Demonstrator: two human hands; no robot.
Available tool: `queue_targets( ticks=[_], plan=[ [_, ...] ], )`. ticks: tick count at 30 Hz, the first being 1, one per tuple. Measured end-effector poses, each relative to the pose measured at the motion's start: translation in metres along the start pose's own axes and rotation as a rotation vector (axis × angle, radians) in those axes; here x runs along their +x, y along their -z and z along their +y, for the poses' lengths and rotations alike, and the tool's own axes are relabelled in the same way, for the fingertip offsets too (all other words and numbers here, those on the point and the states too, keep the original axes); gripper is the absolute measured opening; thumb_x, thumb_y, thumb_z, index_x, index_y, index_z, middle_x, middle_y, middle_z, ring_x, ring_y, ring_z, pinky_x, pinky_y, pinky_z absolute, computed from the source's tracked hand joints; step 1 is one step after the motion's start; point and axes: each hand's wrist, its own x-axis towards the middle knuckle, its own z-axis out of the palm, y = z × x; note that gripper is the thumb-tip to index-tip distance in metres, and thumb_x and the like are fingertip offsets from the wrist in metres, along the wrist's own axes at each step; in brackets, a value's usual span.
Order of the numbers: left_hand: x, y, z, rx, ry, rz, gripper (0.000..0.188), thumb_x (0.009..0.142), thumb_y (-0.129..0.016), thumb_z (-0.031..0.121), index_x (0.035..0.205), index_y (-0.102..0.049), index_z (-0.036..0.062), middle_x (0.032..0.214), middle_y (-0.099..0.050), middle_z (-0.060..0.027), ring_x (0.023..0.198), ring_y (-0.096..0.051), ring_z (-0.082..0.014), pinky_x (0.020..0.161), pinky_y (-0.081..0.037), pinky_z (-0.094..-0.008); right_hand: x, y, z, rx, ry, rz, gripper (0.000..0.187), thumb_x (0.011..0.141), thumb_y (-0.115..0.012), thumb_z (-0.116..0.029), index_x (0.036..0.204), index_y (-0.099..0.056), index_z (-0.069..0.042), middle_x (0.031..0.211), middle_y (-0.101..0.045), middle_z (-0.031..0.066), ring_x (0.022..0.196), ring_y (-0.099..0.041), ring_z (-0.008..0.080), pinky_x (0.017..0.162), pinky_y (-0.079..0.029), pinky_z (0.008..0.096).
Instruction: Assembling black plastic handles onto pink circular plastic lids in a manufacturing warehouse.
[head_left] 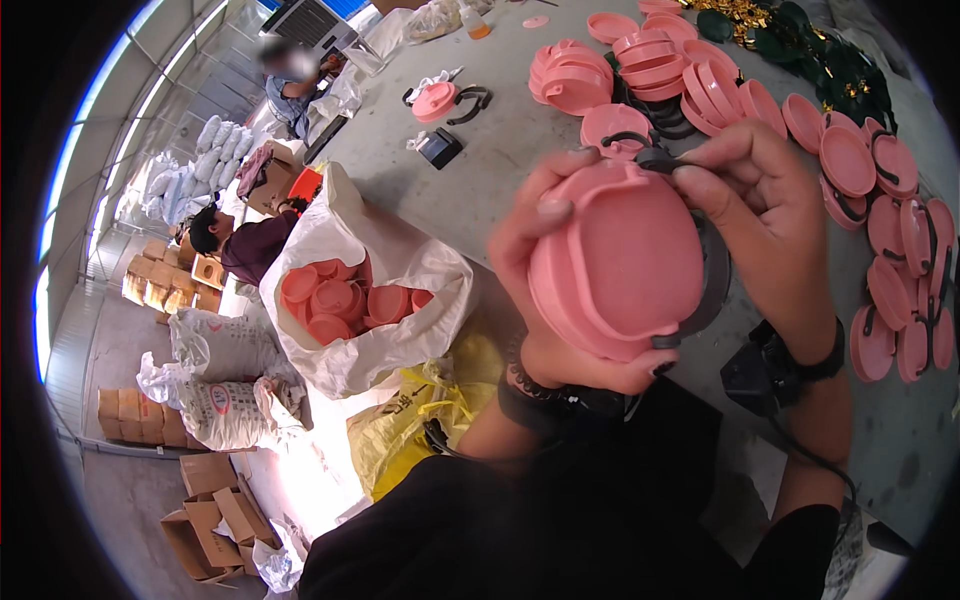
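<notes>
In front of me, my left hand (522,235) grips a round pink plastic lid (635,260) from its left and lower side. A curved dark grey handle (716,285) runs along the lid's right side, its lower end at the lid's lower rim. My right hand (765,205) pinches the handle's upper end between thumb and fingers, against the lid's upper rim. Whether that end is fastened there, I cannot tell. Just beyond my hands lies another pink lid (612,130) with a dark handle on it.
Stacked pink lids (570,78) and lids with handles (885,285) cover the table's far and right parts. Farther left lie a loose dark handle (470,104) and a small black box (438,148). A white sack (345,220) of pink parts stands left, by a yellow bag (400,440). Two people work beyond.
</notes>
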Motion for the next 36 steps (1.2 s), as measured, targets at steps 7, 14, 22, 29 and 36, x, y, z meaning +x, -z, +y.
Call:
queue_targets(
  ticks=[7, 14, 22, 29, 36],
  plan=[
    [-0.003, 0.000, 0.001, -0.127, 0.096, 0.005, 0.099, 0.050, -0.084, 0.032, 0.127, -0.025, 0.0118, 0.127, -0.032, -0.0232, 0.115, -0.043, -0.0320, 0.095, -0.037, -0.0444, 0.000, -0.004, 0.008, -0.139, 0.148, -0.010, 0.013, 0.086, -0.055, -0.002, 0.098, -0.058, 0.002, 0.090, -0.057, 0.0048, 0.086, -0.056, 0.0112, 0.076, -0.044, 0.0226],
    [0.002, 0.006, 0.004, -0.282, 0.186, -0.066, 0.096, 0.052, -0.080, 0.032, 0.126, -0.022, 0.0108, 0.125, -0.033, -0.0233, 0.115, -0.042, -0.0302, 0.096, -0.034, -0.0436, -0.001, -0.002, 0.001, -0.295, 0.245, -0.042, 0.016, 0.081, -0.057, 0.000, 0.096, -0.059, 0.004, 0.089, -0.054, 0.0057, 0.084, -0.050, 0.0129, 0.078, -0.039, 0.0248],
    [0.000, 0.010, 0.006, -0.309, 0.438, 0.070, 0.094, 0.060, -0.076, 0.039, 0.130, -0.022, 0.0078, 0.124, -0.040, -0.0226, 0.115, -0.045, -0.0319, 0.098, -0.037, -0.0456, -0.004, -0.005, -0.003, -0.458, 0.203, -0.056, 0.018, 0.080, -0.059, -0.005, 0.097, -0.060, 0.002, 0.090, -0.054, 0.0064, 0.087, -0.051, 0.0147, 0.082, -0.038, 0.0272],
    [0.002, 0.007, 0.014, -0.738, 0.899, 0.450, 0.074, 0.084, -0.047, 0.051, 0.136, -0.027, 0.0024, 0.130, -0.042, -0.0203, 0.117, -0.046, -0.0323, 0.100, -0.037, -0.0472, -0.002, -0.016, 0.006, -0.950, 0.573, -0.151, 0.029, 0.071, -0.069, -0.029, 0.083, -0.060, -0.005, 0.085, -0.054, 0.0070, 0.080, -0.051, 0.0251, 0.081, -0.036, 0.0362],
    [-0.009, -0.016, 0.015, -0.775, 0.932, 0.400, 0.063, 0.088, -0.038, 0.036, 0.142, -0.019, 0.0080, 0.131, -0.041, -0.0195, 0.118, -0.046, -0.0307, 0.101, -0.036, -0.0431, -0.010, -0.022, 0.021, -0.849, 0.587, -0.203, 0.026, 0.076, -0.065, -0.027, 0.060, -0.051, -0.011, 0.059, -0.049, 0.0029, 0.059, -0.052, 0.0206, 0.054, -0.037, 0.0333]
  ],
)
